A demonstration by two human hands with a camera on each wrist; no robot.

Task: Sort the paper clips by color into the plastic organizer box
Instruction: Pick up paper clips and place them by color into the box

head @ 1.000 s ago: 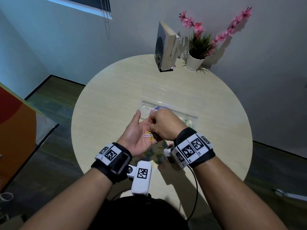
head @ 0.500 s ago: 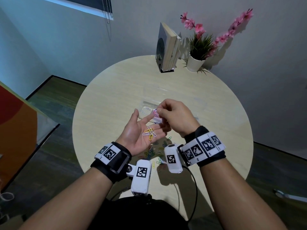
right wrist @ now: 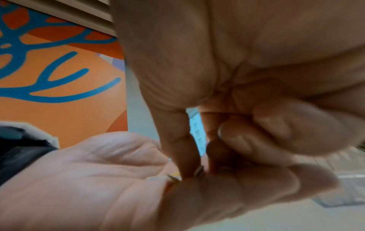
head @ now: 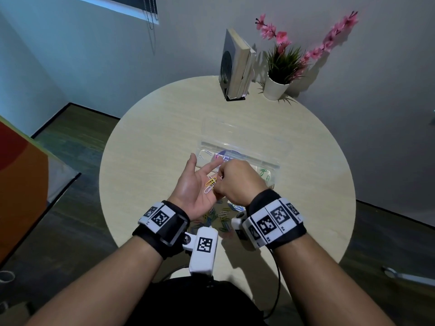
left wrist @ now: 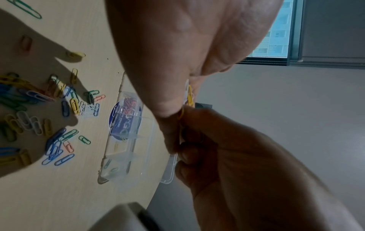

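Coloured paper clips [head: 220, 217] lie scattered on the round wooden table [head: 150, 142], nearest the person and just short of the clear plastic box [head: 270, 167]. Blue, yellow, green, white and pink ones are mixed together in that heap, as the left wrist view shows. Above the heap, on the near side of the box, the left hand [head: 195, 189] is turned palm up with its fingers relaxed and spread, and a yellow clip [head: 211, 181] and a white clip [head: 208, 189] rest on the palm. The right hand [head: 237, 182] meets it from the box's right end, fingers curled, with thumb and forefinger pinched down at the clips in the palm; which clip they have hold of I cannot tell. The box stands open just beyond both hands, with pink clips in one compartment, green clips [head: 263, 171] in the compartment at its right end, and a pale one at its left end. Far beyond the box stand books [head: 237, 67] in a holder and a potted plant [head: 280, 71] with pink blossoms.
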